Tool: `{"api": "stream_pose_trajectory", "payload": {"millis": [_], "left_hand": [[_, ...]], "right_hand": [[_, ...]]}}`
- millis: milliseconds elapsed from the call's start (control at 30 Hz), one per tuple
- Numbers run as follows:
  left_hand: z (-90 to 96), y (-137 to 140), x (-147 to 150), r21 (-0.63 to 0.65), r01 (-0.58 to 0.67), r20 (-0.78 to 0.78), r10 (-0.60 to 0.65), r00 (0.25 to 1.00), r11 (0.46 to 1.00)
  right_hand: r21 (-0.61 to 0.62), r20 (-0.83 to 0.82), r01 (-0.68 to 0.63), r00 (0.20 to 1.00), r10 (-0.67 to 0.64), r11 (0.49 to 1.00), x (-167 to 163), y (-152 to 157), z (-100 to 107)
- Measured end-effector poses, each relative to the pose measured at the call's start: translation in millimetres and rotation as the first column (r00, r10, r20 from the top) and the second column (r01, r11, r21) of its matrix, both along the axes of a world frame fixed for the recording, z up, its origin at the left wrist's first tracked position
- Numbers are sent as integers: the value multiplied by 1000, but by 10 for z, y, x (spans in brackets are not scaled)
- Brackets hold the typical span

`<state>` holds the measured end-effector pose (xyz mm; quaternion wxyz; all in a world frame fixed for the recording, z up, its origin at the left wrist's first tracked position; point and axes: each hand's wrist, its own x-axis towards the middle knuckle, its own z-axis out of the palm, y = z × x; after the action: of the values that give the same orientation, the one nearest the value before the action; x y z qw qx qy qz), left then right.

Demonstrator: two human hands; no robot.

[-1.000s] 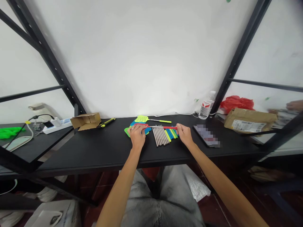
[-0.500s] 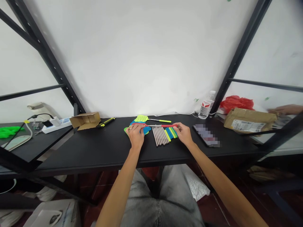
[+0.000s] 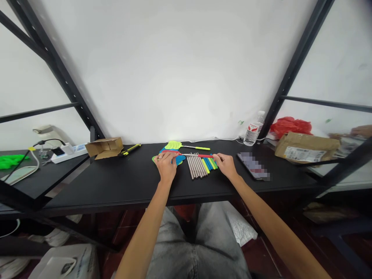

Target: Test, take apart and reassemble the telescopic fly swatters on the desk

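Red swatter [image 3: 192, 155] was pinched at head [image 3: 171, 152] by left hand [image 3: 166, 166], at handle [image 3: 205, 155] by right hand [image 3: 225, 164]; straight alignment was judged best against bending.

The black desk [image 3: 122, 182] bears an open cardboard box [image 3: 105, 148], a yellow-and-black utility knife [image 3: 130, 150], a yellow-green fly swatter [image 3: 173, 145], blue swatter heads [image 3: 181, 159], metal tubes [image 3: 197, 167] in a row, coloured handle grips [image 3: 209, 164], a smartphone [image 3: 251, 166] and a water bottle [image 3: 252, 131].
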<state>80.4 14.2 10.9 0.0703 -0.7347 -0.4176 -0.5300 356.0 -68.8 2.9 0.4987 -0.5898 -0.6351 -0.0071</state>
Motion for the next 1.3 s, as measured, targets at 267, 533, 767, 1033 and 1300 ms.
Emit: {"api": "stream_pose_trajectory", "payload": {"millis": [267, 533, 767, 1033, 1300], "left_hand": [[4, -18, 24, -56, 6, -5, -6, 1000, 998], [37, -51, 52, -173, -57, 33, 64, 997, 983], [43, -84, 42, -141, -85, 15, 88, 996, 986], [50, -89, 57, -274, -304, 67, 333, 940, 913], [-147, -9, 56, -481, -294, -207, 219, 954, 826]], "right_hand": [[-15, -69, -26, 997, 25, 1000, -43, -14, -6], [10, 30, -11, 1000, 10, 1000, -79, 26, 4], [10, 166, 10, 986, -12, 1000, -39, 23, -13], [40, 238, 78, 967, -86, 996, -10, 24, -33], [72, -57, 263, 964, -259, 962, 193, 104, -138]]}}
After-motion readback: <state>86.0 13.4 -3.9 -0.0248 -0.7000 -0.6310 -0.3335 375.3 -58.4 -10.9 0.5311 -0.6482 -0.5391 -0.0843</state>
